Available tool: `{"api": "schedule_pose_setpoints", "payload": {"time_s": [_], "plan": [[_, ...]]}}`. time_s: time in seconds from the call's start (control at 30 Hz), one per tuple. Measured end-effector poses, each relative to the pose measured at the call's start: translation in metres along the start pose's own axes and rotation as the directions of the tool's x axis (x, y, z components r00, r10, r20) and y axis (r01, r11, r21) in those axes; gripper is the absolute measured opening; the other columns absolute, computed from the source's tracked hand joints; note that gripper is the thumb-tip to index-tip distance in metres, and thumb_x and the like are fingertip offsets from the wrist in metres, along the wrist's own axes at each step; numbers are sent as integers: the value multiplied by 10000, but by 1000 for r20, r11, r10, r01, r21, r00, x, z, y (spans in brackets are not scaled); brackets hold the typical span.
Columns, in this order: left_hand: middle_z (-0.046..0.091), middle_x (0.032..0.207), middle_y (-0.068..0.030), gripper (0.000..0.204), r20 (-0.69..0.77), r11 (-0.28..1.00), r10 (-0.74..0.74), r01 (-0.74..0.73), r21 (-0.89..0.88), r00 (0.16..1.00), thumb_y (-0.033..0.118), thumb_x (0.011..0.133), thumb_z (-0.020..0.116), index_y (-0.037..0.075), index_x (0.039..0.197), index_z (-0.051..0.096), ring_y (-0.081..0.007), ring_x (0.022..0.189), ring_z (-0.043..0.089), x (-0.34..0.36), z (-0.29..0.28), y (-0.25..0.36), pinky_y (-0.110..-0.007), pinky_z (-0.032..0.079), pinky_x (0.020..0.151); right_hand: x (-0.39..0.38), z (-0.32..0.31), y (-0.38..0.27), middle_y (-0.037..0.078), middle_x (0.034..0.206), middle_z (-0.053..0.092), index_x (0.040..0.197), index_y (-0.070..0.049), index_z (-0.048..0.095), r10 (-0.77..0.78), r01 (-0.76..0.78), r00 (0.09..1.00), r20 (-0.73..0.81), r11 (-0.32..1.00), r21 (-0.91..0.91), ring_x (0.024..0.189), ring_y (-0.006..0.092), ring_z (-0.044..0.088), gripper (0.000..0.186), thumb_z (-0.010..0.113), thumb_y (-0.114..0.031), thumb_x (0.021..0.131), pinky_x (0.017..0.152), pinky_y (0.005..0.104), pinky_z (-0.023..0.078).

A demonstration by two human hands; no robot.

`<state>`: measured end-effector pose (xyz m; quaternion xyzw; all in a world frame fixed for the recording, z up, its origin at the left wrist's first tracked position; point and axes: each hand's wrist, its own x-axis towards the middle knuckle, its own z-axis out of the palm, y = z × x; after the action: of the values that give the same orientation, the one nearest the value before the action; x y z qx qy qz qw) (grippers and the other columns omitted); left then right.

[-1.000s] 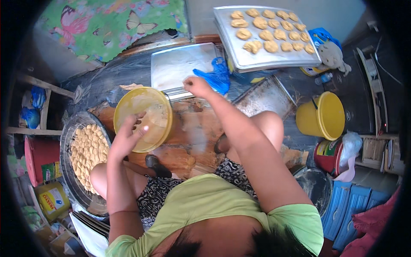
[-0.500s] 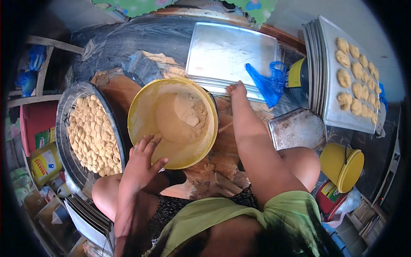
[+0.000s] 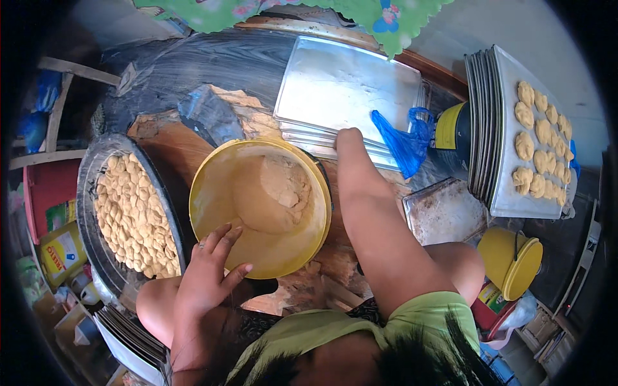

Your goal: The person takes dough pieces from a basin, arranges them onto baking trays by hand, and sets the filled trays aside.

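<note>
My left hand is open, its fingers apart over the near left rim of a yellow bucket. Beige flour-like powder lies inside the bucket, with clumps on its far right side. My right arm reaches out to the near edge of a stack of flat metal trays. There my right hand is bent at the tray edges; its fingers are hidden, so its grip cannot be made out. A crumpled blue plastic bag lies over the stack's right end.
On the left stands a wide dark basin full of small dough pieces. Shaped dough pieces sit on the top tray of a tall stack at right. Below are a stained tray and a lidded yellow bucket.
The view has tilted, so most things sit lower in it. My right hand has shifted a little left along the tray edge, and its fingers have gone out of sight.
</note>
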<state>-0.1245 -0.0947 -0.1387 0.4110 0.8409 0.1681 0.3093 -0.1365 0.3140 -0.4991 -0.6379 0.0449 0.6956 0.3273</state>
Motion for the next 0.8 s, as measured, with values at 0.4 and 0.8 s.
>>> {"api": "schedule_pose_setpoints", "payload": {"time_s": [0.4,0.8], "plan": [[427,1315,-199,594,-46,997,5,-1,81,999,307,810,627,67,1314,425,-387,1165,440,-21,-7,8,-449,333,987,-130,57,-9,85,1051,530,1121,-106,472,-93,74,884,458,995,60,866,221,536,262,518,-246,905,734,382,458],[581,1148,-171,498,-726,785,-430,-175,-594,537,377,951,437,-48,1194,527,-253,1068,536,-49,-46,-67,-345,396,927,-328,-40,-51,123,1006,530,1074,-35,485,323,-58,473,819,940,-338,905,264,553,300,622,-125,824,777,417,507]]}}
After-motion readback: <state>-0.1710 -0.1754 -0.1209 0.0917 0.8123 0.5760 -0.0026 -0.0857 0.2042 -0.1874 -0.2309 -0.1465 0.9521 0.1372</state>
